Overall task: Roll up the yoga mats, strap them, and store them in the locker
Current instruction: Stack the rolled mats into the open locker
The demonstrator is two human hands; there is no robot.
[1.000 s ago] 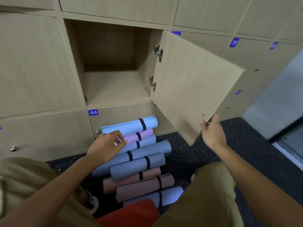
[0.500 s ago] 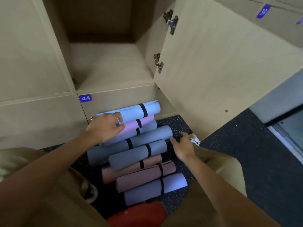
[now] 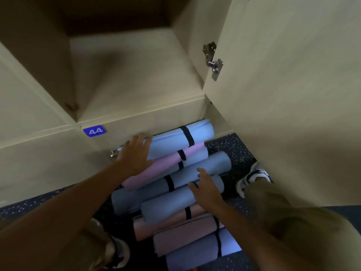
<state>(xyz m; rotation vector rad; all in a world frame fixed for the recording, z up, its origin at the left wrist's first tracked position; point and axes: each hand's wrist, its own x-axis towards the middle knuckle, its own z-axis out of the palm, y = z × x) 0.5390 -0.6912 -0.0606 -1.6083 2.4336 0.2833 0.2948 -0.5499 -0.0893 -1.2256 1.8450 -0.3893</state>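
Several rolled yoga mats with black straps lie stacked on the floor below the open locker point(image 3: 125, 79). The topmost is a light blue mat point(image 3: 175, 139), then a pink mat point(image 3: 168, 163), then grey-blue mats point(image 3: 211, 165). My left hand point(image 3: 134, 155) rests with spread fingers on the left end of the light blue and pink mats. My right hand point(image 3: 207, 190) lies on a grey-blue mat point(image 3: 168, 208) lower in the pile, fingers relaxed. The locker compartment holds nothing visible.
The locker door point(image 3: 289, 94) hangs open on the right, above my right knee and shoe point(image 3: 252, 177). A lower locker labelled 44 point(image 3: 94, 131) with a small knob point(image 3: 112, 153) sits behind the mats. Pinkish-brown mats point(image 3: 175, 225) lie nearer me on the dark speckled floor.
My right hand let go of the door and came down onto the grey-blue mat. My left hand slid up onto the top mats. The view has leaned in and down.
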